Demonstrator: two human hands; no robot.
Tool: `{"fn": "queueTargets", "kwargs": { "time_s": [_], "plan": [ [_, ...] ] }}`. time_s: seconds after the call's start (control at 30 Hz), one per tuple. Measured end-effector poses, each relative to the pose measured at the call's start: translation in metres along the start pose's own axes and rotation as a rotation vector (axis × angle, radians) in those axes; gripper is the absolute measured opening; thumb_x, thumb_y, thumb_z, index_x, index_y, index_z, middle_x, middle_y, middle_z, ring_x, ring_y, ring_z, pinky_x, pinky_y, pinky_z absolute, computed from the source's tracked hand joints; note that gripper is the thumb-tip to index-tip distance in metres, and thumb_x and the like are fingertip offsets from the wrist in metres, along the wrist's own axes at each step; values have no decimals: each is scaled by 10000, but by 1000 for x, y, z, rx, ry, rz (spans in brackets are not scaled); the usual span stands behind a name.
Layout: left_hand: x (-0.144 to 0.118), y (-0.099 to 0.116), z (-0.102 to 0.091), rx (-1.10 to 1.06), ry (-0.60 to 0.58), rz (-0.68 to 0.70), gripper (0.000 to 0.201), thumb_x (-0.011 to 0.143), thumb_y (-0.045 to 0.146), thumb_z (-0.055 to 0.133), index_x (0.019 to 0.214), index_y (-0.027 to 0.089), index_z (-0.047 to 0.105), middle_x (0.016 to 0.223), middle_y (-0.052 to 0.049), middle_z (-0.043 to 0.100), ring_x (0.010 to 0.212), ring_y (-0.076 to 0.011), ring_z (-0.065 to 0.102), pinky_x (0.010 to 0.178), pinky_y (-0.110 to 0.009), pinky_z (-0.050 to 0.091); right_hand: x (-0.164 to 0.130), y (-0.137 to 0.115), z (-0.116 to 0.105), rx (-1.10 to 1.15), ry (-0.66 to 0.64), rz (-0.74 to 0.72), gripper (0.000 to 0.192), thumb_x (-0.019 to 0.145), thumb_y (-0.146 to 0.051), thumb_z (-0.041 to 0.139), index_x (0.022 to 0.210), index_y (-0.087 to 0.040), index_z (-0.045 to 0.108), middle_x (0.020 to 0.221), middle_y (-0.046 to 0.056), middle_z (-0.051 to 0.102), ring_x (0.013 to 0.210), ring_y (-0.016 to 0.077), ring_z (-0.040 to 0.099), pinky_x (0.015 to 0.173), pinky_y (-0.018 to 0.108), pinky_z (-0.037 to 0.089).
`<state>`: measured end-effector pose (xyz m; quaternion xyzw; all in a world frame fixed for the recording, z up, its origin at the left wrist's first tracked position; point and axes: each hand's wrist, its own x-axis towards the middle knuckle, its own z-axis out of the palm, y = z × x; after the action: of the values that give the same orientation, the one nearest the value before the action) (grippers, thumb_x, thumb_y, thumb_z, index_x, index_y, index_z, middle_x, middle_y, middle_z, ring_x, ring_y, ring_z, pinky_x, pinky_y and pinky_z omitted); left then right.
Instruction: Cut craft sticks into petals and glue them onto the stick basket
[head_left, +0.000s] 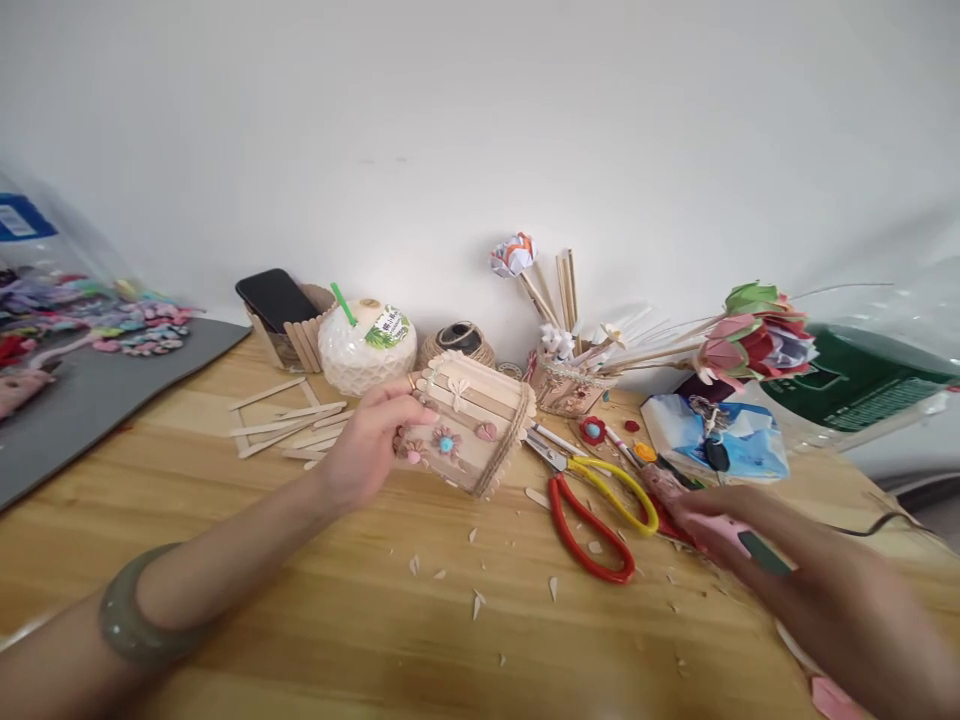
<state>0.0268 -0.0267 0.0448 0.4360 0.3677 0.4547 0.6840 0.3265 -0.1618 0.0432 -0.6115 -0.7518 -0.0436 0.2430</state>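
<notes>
My left hand (pixel 371 430), with a green bangle on its wrist, grips the left side of a small craft-stick box (pixel 465 445). The box is tilted above the table and decorated with twine, a small bow and button flowers. On the right, my blurred right hand (pixel 825 575) is around a pink hot glue gun (pixel 724 532) with a dark green part; the fingertips are partly smeared. Between the hands lie open-handled scissors (pixel 592 500) with one red and one yellow handle. A red felt flower (pixel 592 430) lies just behind them.
Loose craft sticks (pixel 292 425) lie at left, before a phone (pixel 277 298) in a stick holder and a white coconut (pixel 367 345). Behind are a twine roll (pixel 461 345) and a pot (pixel 566 390) of paper flowers. A blue-white packet (pixel 720 435) and wood scraps (pixel 480 603) lie around.
</notes>
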Motion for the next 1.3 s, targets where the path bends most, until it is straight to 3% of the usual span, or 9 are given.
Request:
{"fn": "queueTargets", "kwargs": {
  "time_s": [0.03, 0.13, 0.23, 0.67, 0.8, 0.9, 1.07, 1.17, 1.3],
  "plan": [
    [0, 2, -3, 3, 9, 18, 60, 478, 176, 616, 522, 144, 592, 462, 27, 528, 445, -93, 458, 334, -168, 299, 2, -24, 11, 34, -30, -54, 128, 840, -292, 560, 951, -254, 610, 912, 66, 685, 832, 232, 649, 647, 302, 521],
    [3, 7, -13, 8, 2, 73, 50, 492, 172, 616, 525, 138, 601, 449, 31, 493, 428, -80, 414, 332, -170, 304, 11, -81, 46, 220, -363, -80, 134, 877, -173, 487, 880, -221, 613, 885, 42, 654, 782, 167, 629, 655, 269, 505],
    [6, 11, -22, 12, -26, 96, 51, 511, 170, 614, 552, 139, 612, 465, 25, 505, 433, -83, 418, 334, -172, 307, 26, -107, 72, 297, -431, -37, 182, 870, -104, 469, 828, -189, 625, 835, 37, 635, 742, 156, 603, 649, 267, 479],
    [9, 7, -37, 28, -57, 26, 77, 545, 180, 626, 607, 145, 654, 546, 2, 612, 497, -107, 517, 355, -158, 304, 46, -123, 109, 392, -587, -83, 111, 836, -108, 560, 791, -177, 633, 843, 23, 593, 782, 140, 558, 691, 237, 437],
    [9, 6, -37, 62, -84, 16, 57, 567, 182, 610, 607, 151, 637, 545, 11, 600, 492, -104, 507, 373, -166, 288, 49, -127, 105, 370, -590, -114, 142, 837, -67, 529, 776, -158, 620, 819, 29, 599, 771, 142, 560, 693, 245, 448],
    [7, 4, -38, 93, -130, 44, 82, 580, 197, 600, 638, 150, 634, 567, 6, 592, 499, -103, 478, 386, -176, 283, 53, -130, 84, 386, -558, -182, 157, 859, -74, 491, 789, -161, 600, 810, 36, 595, 754, 145, 559, 660, 241, 463],
    [1, 0, -39, 202, -250, 64, 39, 640, 196, 584, 623, 161, 583, 556, 28, 534, 518, -93, 440, 438, -182, 318, 67, -128, 43, 421, -146, -251, 140, 854, -68, 508, 837, -186, 583, 799, 20, 573, 712, 126, 557, 607, 216, 446],
    [-3, -2, -38, 259, -303, 57, 51, 670, 207, 584, 646, 162, 575, 561, 33, 508, 518, -90, 402, 457, -192, 316, 80, -126, 34, 366, -19, -257, 139, 854, -63, 516, 849, -184, 584, 803, 14, 566, 690, 111, 551, 598, 211, 437],
    [-8, -2, -33, 277, -346, 58, 51, 677, 203, 585, 704, 160, 592, 608, 19, 535, 548, -99, 413, 463, -201, 297, 90, -126, 36, 275, 16, -302, 123, 879, -91, 494, 894, -178, 580, 819, 19, 552, 672, 108, 550, 589, 215, 436]
  ]
}}
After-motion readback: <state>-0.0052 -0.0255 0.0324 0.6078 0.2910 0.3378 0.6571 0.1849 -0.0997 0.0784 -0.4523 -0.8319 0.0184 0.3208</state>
